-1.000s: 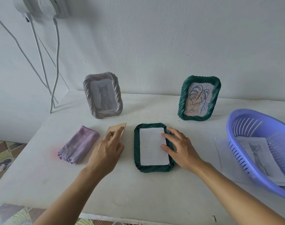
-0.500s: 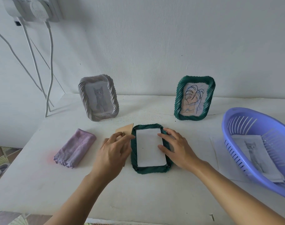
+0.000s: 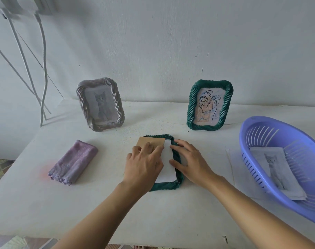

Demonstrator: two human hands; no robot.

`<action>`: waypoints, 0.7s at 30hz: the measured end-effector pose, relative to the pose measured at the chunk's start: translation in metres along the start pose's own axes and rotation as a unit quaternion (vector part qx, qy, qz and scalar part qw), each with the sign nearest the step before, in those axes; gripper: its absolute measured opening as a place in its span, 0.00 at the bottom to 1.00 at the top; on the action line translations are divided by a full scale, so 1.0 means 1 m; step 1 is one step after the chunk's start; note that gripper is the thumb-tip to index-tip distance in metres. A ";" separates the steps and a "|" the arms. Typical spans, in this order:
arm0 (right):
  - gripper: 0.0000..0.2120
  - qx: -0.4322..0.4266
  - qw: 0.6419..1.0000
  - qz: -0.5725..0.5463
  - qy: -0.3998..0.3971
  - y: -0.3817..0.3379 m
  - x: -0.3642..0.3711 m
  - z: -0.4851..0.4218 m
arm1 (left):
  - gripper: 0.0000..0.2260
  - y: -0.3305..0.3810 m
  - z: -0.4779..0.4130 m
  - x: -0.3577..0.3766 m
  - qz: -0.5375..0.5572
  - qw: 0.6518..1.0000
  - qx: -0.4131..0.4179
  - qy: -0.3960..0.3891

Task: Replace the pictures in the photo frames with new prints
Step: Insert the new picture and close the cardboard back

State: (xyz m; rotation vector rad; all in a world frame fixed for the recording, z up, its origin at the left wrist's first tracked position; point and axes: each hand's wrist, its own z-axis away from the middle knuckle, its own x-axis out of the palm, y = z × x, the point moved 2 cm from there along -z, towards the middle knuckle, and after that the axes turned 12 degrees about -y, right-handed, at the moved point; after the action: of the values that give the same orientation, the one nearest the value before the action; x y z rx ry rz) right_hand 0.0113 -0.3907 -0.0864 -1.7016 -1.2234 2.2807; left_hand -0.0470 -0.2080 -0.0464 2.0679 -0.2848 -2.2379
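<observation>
White table (image 3: 171,221): backing board (image 3: 150,141) under left hand (image 3: 144,164), over frame (image 3: 164,186).

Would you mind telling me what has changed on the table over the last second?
The left hand has moved the brown backing board rightward, from beside the flat green frame onto the white print in it. The right hand still rests on that frame's right edge. The grey frame, standing green frame, cloth and basket stayed put.
</observation>
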 end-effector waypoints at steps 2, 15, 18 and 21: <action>0.26 -0.004 1.000 -0.008 0.007 0.001 0.000 0.000 | 0.14 0.002 -0.003 0.005 -0.019 1.000 -0.007 0.001; 0.25 -0.012 0.999 -0.022 0.022 0.005 0.003 -0.002 | 0.08 0.010 -0.014 0.018 0.042 0.999 -0.018 -0.017; 0.25 -0.013 1.000 -0.018 0.016 0.006 0.003 -0.001 | 0.09 0.008 -0.021 0.022 0.078 0.996 -0.011 -0.034; 0.24 -0.014 1.000 -0.017 0.013 0.007 0.004 -0.001 | 0.10 0.002 -0.026 0.023 0.087 0.995 0.002 -0.050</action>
State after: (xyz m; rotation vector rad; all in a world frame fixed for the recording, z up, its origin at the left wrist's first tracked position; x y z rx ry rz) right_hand 0.0137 -0.3928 -0.0934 -1.6999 -1.2758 2.2255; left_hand -0.0237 -0.2167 -0.0699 1.8556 -0.4585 -2.2412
